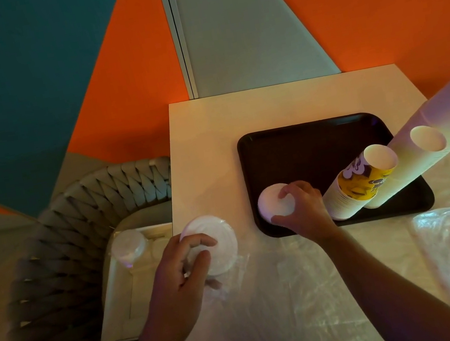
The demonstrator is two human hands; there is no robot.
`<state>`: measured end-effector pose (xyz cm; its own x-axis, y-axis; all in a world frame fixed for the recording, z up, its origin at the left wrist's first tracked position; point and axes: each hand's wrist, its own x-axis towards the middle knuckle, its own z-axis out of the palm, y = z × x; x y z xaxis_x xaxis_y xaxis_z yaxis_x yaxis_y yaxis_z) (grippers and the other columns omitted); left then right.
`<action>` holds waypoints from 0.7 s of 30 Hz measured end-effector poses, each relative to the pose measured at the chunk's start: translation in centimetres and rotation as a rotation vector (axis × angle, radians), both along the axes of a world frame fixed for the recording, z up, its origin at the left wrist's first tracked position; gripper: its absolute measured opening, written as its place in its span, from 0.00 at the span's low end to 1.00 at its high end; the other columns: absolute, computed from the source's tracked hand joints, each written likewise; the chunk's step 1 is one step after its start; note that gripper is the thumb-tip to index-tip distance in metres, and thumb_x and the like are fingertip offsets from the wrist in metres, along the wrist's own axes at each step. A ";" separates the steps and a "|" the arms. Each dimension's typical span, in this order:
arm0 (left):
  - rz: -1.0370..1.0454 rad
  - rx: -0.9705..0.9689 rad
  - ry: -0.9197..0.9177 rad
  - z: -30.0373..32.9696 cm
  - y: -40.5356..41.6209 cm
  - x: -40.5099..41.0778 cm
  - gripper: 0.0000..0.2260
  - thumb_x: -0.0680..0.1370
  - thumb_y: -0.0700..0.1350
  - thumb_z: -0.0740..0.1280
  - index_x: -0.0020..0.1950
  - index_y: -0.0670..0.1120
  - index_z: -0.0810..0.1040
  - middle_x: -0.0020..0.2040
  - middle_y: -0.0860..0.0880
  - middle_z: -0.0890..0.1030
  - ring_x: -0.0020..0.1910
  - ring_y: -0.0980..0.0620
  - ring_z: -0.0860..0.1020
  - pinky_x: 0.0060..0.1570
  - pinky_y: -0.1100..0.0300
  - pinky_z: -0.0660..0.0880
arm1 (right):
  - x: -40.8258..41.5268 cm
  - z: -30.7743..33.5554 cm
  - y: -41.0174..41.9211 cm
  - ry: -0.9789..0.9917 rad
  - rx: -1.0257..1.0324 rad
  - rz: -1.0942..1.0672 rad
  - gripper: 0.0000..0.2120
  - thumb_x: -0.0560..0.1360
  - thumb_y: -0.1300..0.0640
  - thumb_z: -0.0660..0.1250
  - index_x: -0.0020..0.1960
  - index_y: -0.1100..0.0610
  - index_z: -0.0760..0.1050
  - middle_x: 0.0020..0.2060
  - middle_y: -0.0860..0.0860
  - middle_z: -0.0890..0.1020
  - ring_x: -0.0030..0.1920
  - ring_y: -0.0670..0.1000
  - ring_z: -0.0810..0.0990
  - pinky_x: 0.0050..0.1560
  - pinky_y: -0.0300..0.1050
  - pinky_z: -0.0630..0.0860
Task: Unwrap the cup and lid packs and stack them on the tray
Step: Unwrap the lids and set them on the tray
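The table (281, 106) has a smooth, pale, matte top, and on it lies a dark rectangular tray (313, 148) with rounded corners and a low raised rim. On the right part of the tray stand two tall stacks of paper cups: a printed one with yellow and purple pattern (361, 182) and, just beside it, a plain white one (433, 130), which is much taller and leans toward the camera (its top goes out of the picture). Thin, crinkled, transparent plastic wrap (343, 284) covers the near part of the table and shines in the light. The right hand (299, 208) rests at the near left corner of the tray with fingers curled around a small stack of round white lids (272, 201). The left hand (181, 268) grips from above a second stack of lids (215, 241), which is still in clear film and stands on the left edge of the table. The two hands are apart. Left of the table is a chair with thick woven grey back (77, 226), and on its seat a pale box (123, 284) holds another wrapped lid pack (128, 247).
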<state>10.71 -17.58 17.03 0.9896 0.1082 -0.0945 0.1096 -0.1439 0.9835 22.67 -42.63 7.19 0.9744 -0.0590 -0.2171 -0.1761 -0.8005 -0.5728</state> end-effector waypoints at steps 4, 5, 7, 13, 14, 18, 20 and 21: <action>0.007 0.001 0.014 0.0 0.0 0.0 0.09 0.75 0.45 0.64 0.47 0.56 0.82 0.56 0.55 0.77 0.50 0.54 0.79 0.36 0.53 0.83 | -0.2 -0.3 0.1 -0.004 -0.015 0.033 0.29 0.66 0.49 0.81 0.62 0.50 0.73 0.70 0.51 0.68 0.68 0.57 0.66 0.60 0.49 0.69; 0.010 0.004 0.017 -0.1 0.0 0.1 0.09 0.75 0.45 0.64 0.47 0.56 0.82 0.56 0.55 0.77 0.50 0.54 0.79 0.36 0.53 0.83 | -0.2 -0.2 0.2 -0.011 -0.011 0.039 0.29 0.66 0.49 0.81 0.62 0.51 0.73 0.70 0.50 0.68 0.68 0.57 0.65 0.60 0.48 0.68; 0.011 0.005 0.019 -0.1 0.1 0.1 0.09 0.75 0.45 0.64 0.48 0.56 0.82 0.56 0.55 0.77 0.50 0.52 0.79 0.36 0.53 0.82 | 0.0 0.1 0.4 -0.025 -0.005 0.053 0.29 0.67 0.49 0.81 0.63 0.51 0.73 0.70 0.50 0.68 0.69 0.57 0.65 0.60 0.48 0.69; 0.034 -0.005 0.041 0.0 0.2 0.0 0.13 0.76 0.44 0.66 0.56 0.61 0.79 0.58 0.57 0.78 0.47 0.42 0.79 0.35 0.52 0.82 | -0.1 -0.2 0.3 0.012 0.000 0.048 0.29 0.67 0.51 0.82 0.63 0.52 0.74 0.71 0.50 0.68 0.68 0.58 0.67 0.57 0.44 0.66; 0.038 -0.018 0.044 0.0 0.2 0.0 0.15 0.78 0.42 0.67 0.58 0.62 0.78 0.59 0.58 0.78 0.49 0.44 0.80 0.36 0.52 0.82 | -0.2 -0.4 0.2 0.012 0.008 0.042 0.29 0.66 0.51 0.82 0.62 0.52 0.74 0.71 0.50 0.68 0.68 0.58 0.68 0.57 0.44 0.67; 0.074 -0.039 0.075 0.2 0.3 0.0 0.25 0.80 0.36 0.67 0.68 0.63 0.71 0.66 0.58 0.74 0.59 0.58 0.78 0.38 0.54 0.83 | -0.4 -0.6 0.0 0.009 0.030 0.039 0.29 0.65 0.50 0.83 0.61 0.51 0.73 0.71 0.51 0.67 0.67 0.58 0.70 0.59 0.47 0.72; 0.083 -0.046 0.098 0.4 0.3 -0.1 0.26 0.80 0.36 0.67 0.70 0.62 0.69 0.67 0.57 0.74 0.58 0.60 0.78 0.39 0.54 0.83 | -0.5 -0.2 0.0 0.022 0.004 0.034 0.31 0.64 0.48 0.83 0.62 0.51 0.73 0.72 0.51 0.66 0.68 0.59 0.68 0.61 0.50 0.71; 0.079 -0.046 0.102 0.5 0.2 -0.1 0.26 0.80 0.36 0.67 0.71 0.61 0.69 0.68 0.56 0.74 0.57 0.59 0.79 0.39 0.54 0.83 | -0.6 0.3 0.2 0.021 -0.022 0.030 0.32 0.64 0.47 0.83 0.63 0.50 0.73 0.74 0.50 0.64 0.70 0.59 0.66 0.63 0.52 0.70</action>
